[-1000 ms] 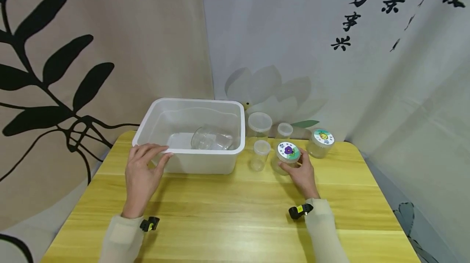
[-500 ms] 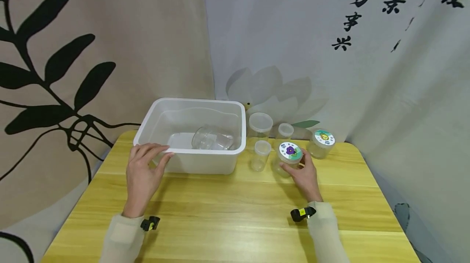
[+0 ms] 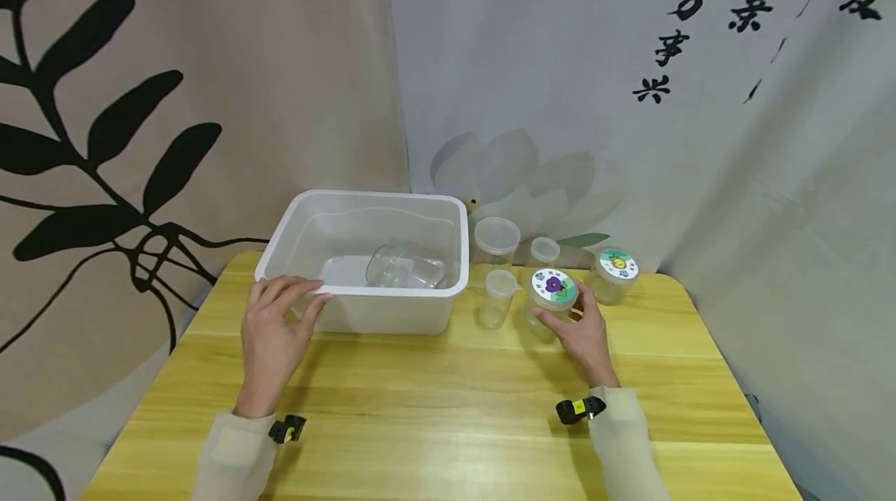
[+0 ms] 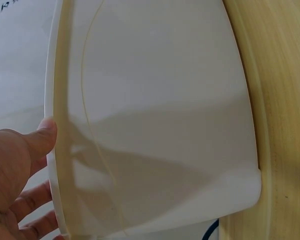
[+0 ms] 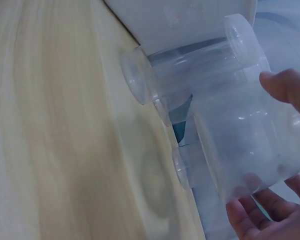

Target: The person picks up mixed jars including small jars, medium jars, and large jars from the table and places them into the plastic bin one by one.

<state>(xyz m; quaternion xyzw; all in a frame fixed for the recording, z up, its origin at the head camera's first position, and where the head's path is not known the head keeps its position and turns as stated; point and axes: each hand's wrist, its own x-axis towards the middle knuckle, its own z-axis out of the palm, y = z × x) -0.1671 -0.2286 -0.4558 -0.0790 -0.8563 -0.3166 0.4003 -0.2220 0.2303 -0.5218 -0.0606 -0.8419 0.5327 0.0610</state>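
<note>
My left hand [image 3: 274, 341] grips the front rim of a white plastic tub [image 3: 385, 313] near its left corner. Its thumb lies on the outer side in the left wrist view, with fingers over the rim. A clear jar [image 3: 407, 266] lies on its side inside the tub. My right hand [image 3: 586, 338] holds a clear round jar [image 3: 554, 289] whose lid shows a purple flower; thumb and fingers are on opposite sides. In the right wrist view this jar's base [image 5: 207, 155] appears slightly above the tabletop.
Left of the held jar stands a small clear jar [image 3: 498, 300]. Behind are a larger clear jar [image 3: 495, 240] and another small one [image 3: 544, 252]. A jar with a yellow-flower lid [image 3: 614, 275] stands right. Printed curtains [image 3: 518, 57] hang behind the wooden table [image 3: 420, 408].
The right hand and its jar have shifted slightly right and towards me. The left hand keeps its hold on the tub rim, and the other jars stay put.
</note>
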